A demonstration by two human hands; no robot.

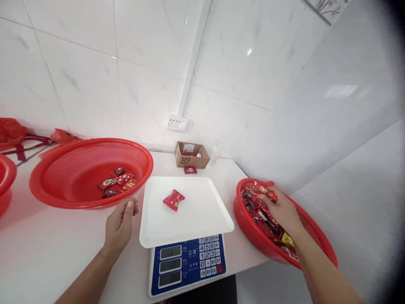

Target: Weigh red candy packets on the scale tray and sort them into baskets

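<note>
My right hand (pixel 282 210) is over the red basket on the right (pixel 265 245), fingers closed on a red-wrapped snack packet (pixel 264 191). Below it the basket is filled with small wrapped packets, mostly red and dark, with one yellow packet (pixel 287 239). Between the scale tray and the large left basket, my left hand (pixel 118 223) hovers with its fingers curled in and nothing visible in them. A single red packet (pixel 174 200) lies on the white tray (pixel 196 219) of the digital scale (pixel 188 266). Several packets (pixel 117 182) sit inside the large red basket (pixel 71 202).
Against the tiled wall stands a small cardboard box (pixel 193 161), with a red packet (pixel 190 170) in front of it and a clear plastic item (pixel 216 151) beside it. Another red basket (pixel 6 173) and red bags (pixel 12 131) are at far left. The table's front edge runs under the scale.
</note>
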